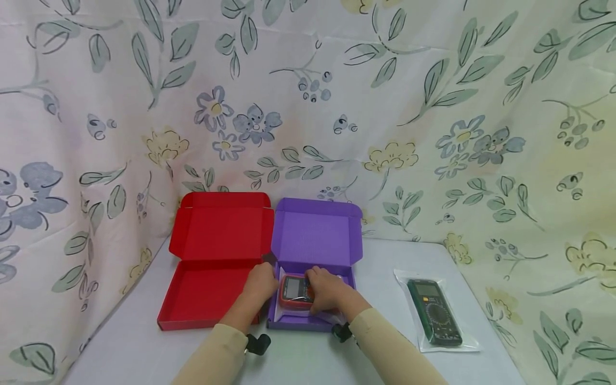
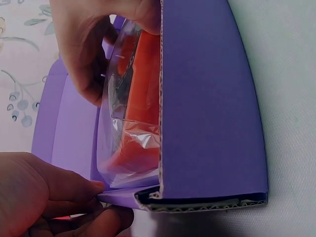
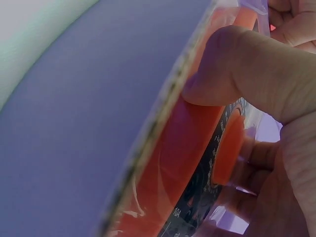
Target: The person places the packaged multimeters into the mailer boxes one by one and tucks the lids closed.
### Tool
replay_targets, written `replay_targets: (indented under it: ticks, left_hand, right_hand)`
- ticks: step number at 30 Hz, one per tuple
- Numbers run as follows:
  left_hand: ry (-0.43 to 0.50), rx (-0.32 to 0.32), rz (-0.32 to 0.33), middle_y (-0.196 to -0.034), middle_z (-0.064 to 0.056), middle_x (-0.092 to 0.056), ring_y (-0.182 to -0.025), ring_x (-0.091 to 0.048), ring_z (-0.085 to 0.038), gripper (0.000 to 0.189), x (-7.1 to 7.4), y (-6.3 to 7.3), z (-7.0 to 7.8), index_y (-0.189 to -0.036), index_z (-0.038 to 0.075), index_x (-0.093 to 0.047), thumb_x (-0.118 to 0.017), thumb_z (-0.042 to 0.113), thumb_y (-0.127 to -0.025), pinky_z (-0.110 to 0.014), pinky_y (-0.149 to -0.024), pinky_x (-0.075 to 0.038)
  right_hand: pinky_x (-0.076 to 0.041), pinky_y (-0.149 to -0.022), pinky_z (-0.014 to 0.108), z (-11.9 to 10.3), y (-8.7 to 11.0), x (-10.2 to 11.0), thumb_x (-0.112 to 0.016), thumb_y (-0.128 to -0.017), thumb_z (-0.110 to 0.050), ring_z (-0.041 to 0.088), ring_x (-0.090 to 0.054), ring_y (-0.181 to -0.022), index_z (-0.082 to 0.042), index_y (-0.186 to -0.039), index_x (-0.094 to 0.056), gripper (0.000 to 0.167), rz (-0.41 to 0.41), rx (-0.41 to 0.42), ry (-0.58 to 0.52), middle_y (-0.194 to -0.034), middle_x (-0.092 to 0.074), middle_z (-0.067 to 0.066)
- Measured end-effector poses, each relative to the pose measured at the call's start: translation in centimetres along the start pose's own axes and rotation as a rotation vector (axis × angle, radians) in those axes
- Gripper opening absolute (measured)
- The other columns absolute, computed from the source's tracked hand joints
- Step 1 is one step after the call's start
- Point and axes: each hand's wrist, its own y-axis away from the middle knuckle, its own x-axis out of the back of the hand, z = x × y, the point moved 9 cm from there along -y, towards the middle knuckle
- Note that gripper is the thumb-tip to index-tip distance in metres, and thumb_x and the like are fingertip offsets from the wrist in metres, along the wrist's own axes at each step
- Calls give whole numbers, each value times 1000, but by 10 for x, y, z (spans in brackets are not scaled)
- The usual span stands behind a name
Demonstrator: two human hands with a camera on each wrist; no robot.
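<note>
A red multimeter [image 1: 290, 289] in a clear plastic bag lies crosswise inside the open purple box [image 1: 315, 230]. My right hand [image 1: 329, 291] grips it, thumb along its near red side and fingers over the far side, as the right wrist view shows around the multimeter [image 3: 190, 131]. At the box's left side, my left hand [image 1: 261, 282] pinches the edge of the side wall between thumb and fingers; the left wrist view has this hand [image 2: 34, 190] close up. The front wall of the purple box [image 2: 212, 98] hides the multimeter's lower part there.
Left of the purple box stands an open red box [image 1: 207, 294], its lid raised. A green multimeter [image 1: 434, 312] in a clear bag lies on the white table [image 1: 380, 267] to the right. Behind hangs a floral curtain [image 1: 308, 123].
</note>
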Motion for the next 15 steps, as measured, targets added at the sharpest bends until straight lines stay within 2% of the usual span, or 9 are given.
replay_targets:
  ticks: [9,15]
  left_hand:
    - [2,-2,-1,-57,-4,-52,-56,-45,-20,25,0,2,2,-59,8,-55,-64,0,-81,-33,-52,-38]
    - [-29,0,3,-63,-8,-59,-59,-52,-22,20,1,1,2,-63,5,-58,-64,-1,-82,-38,-55,-45]
  right_hand:
    - [-52,-93,41,1,2,-1,-96,-63,-33,14,-52,-106,-10,-140,-51,92,-5,-1,-16,-114,-54,-5]
    - [-50,-98,45,2,2,-1,-95,-63,-35,17,-53,-110,-8,-142,-51,94,17,14,21,-119,-56,-2]
